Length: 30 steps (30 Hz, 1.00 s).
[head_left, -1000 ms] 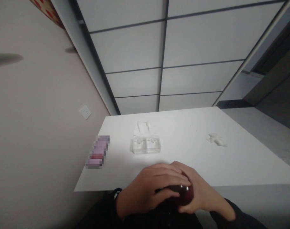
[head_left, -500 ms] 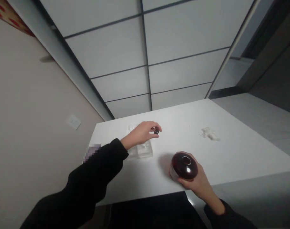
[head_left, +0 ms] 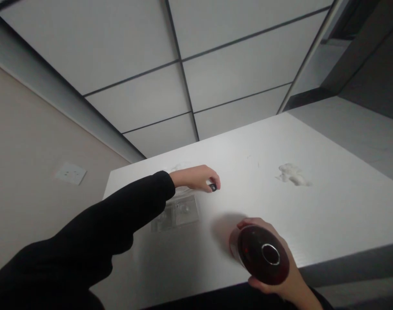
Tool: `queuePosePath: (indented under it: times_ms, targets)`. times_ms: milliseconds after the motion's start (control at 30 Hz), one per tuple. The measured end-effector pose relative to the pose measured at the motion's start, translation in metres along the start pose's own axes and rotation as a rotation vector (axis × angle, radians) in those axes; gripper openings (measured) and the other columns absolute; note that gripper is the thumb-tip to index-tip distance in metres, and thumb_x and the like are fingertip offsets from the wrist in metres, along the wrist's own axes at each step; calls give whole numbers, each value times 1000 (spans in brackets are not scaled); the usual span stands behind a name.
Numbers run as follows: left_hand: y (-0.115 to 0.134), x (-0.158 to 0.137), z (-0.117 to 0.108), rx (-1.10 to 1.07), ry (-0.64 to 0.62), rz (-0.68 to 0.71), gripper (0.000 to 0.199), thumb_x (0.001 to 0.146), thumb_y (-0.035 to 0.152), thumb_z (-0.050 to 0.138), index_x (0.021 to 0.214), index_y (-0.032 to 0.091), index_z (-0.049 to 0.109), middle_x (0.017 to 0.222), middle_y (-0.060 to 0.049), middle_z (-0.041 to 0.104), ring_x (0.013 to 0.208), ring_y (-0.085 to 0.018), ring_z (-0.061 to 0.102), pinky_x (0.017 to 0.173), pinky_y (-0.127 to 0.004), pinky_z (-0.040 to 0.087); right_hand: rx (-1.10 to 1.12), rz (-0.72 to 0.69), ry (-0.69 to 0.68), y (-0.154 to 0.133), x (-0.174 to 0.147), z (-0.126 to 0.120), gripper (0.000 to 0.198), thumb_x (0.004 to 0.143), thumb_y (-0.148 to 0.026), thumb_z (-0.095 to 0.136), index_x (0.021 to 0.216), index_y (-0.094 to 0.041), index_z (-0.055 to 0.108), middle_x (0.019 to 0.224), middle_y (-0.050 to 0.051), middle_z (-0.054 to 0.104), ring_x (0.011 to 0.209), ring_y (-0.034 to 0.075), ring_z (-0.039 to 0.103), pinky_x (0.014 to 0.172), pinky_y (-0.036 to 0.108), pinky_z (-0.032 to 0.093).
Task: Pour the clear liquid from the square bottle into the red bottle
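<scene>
My left hand [head_left: 201,177] is over the table, its thumb and fingers pinched on a small black round piece [head_left: 212,187]. Below my left wrist lies a clear plastic tray [head_left: 187,213] with compartments, partly hidden by my sleeve; its contents are hard to make out. Nearer to me, my right hand [head_left: 293,275] is wrapped round a dark red, round-topped container [head_left: 259,254]. A pale ring marks the container's top, which leans towards me. The two hands are apart.
The white table [head_left: 241,189] stands near a wall with a socket [head_left: 71,173] at left. Crumpled white tissue [head_left: 293,174] lies on its right part. Behind it rise pale panels [head_left: 238,82] with dark strips.
The view has shifted. The red container has come nearer to me, tilting its top towards the camera. My left hand still pinches the black piece, now a little farther from the tray.
</scene>
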<state>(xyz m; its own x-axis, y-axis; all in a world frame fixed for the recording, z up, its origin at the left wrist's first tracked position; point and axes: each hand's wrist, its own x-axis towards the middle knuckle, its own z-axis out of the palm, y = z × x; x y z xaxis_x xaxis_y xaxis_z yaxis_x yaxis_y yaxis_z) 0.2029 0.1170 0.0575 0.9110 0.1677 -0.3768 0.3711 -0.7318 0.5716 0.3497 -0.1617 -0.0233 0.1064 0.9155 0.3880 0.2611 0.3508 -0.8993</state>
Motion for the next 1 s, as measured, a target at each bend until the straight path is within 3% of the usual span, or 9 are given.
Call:
queuePosePath:
  times_ms: [167,300,433,500,600,667,733,833,1000]
  targets:
    - [12,-21,-5,-23,75,40,29,85,14,81,113,16,76,124,-10,76,118,-23,69,109,-36,49,-72,-21,-9,-2,1,-1,77,84,-76,73,141,-27,57,122,14,74,111,35,76,93,46,63]
    - [34,-95,0,-91,382,-12,35,97,38,76,127,22,69,135,-9,71,127,-25,65,115,-42,48,-104,-41,8,-4,1,2,71,83,-71,77,135,-26,60,116,12,74,103,32,77,86,42,64]
    - [37,-184,57,-179,858,-276,66,93,55,77,147,25,53,154,-14,57,139,-32,57,122,-53,43,-101,-8,-7,-3,-4,20,75,80,-68,82,137,-27,55,121,12,74,107,32,77,89,43,64]
    - [31,-207,102,-297,949,-375,81,88,55,82,154,26,44,163,-16,46,147,-35,50,125,-58,40,-95,12,-20,-3,-6,33,75,81,-66,83,137,-27,52,123,12,73,109,32,77,91,45,64]
    - [22,-206,161,-469,983,-403,97,84,48,87,160,28,32,169,-18,39,153,-37,47,128,-60,37,-120,-17,-38,-4,-4,51,73,81,-61,84,137,-26,52,127,13,69,115,34,73,96,49,62]
    - [19,-192,182,-511,1037,-375,102,81,39,89,163,26,28,171,-19,36,158,-37,40,131,-60,32,-149,-75,-39,-6,0,62,71,80,-59,85,135,-25,55,127,14,67,118,35,70,99,51,61]
    - [16,-180,187,-516,1093,-359,99,79,31,89,160,24,34,167,-19,43,157,-36,41,132,-59,31,-170,-122,-59,-8,4,71,70,80,-58,85,133,-25,57,126,14,65,119,36,68,100,52,60]
    - [13,-175,182,-532,1122,-382,81,75,26,91,146,22,52,155,-18,58,148,-35,54,126,-57,41,-162,-94,-94,-7,5,83,72,81,-55,85,137,-24,54,128,14,66,120,35,68,102,53,60]
    - [28,-203,178,-530,1129,-393,74,74,31,92,139,23,57,149,-15,63,142,-33,59,123,-59,45,-105,-12,-99,3,0,90,81,85,-50,84,147,-24,40,141,19,63,128,35,69,107,55,60]
